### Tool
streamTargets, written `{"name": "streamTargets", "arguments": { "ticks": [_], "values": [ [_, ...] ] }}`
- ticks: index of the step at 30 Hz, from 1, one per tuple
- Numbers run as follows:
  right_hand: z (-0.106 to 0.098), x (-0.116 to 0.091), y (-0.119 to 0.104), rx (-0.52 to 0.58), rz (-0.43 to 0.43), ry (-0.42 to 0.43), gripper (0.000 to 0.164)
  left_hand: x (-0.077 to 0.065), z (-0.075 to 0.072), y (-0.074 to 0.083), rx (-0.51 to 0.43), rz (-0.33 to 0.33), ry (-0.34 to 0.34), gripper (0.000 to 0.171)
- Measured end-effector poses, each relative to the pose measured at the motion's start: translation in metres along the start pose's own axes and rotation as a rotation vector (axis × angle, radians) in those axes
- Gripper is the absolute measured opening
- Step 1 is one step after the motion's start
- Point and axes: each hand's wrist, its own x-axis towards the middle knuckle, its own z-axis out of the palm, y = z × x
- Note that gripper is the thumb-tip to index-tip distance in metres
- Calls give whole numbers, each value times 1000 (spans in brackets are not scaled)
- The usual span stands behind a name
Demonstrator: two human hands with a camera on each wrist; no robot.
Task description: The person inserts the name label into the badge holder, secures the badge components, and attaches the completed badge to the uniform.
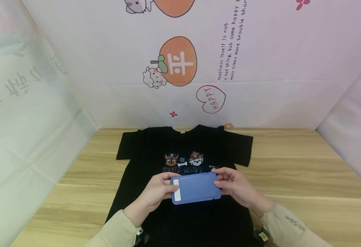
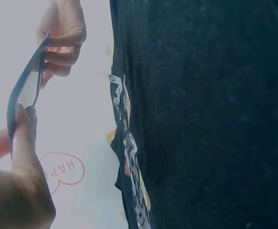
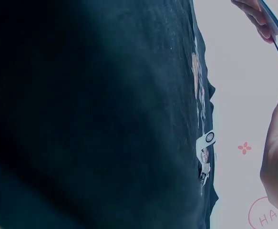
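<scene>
A blue plastic card holder (image 1: pixel 197 188) with a white strip near its left end is held up over a black T-shirt (image 1: pixel 180 219). My left hand (image 1: pixel 157 192) pinches the holder's left end, thumb over the white strip. At the other end my right hand (image 1: pixel 234 183) grips it between thumb and fingers. Just beyond the right fingertips lies a small metal pin clip (image 1: pixel 213 167) on the shirt; its white snap strap (image 3: pixel 207 139) shows in the right wrist view. Seen edge-on in the left wrist view, the holder (image 2: pixel 22 86) has a gap between its two layers.
The T-shirt lies spread flat on a wood-grain table (image 1: pixel 291 164), its collar toward the back and cartoon dogs (image 1: pixel 183 160) printed on the chest. A white printed cloth (image 1: pixel 115 68) hangs behind the table, with pale cloth sheets on both sides.
</scene>
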Motion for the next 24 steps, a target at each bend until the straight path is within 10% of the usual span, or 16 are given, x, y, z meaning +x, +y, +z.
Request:
{"name": "streamTargets", "arguments": {
  "ticks": [24],
  "values": [
    [2, 3, 0, 18, 12, 22, 24, 2, -4, 1, -82, 8, -107, 41]
  ]
}}
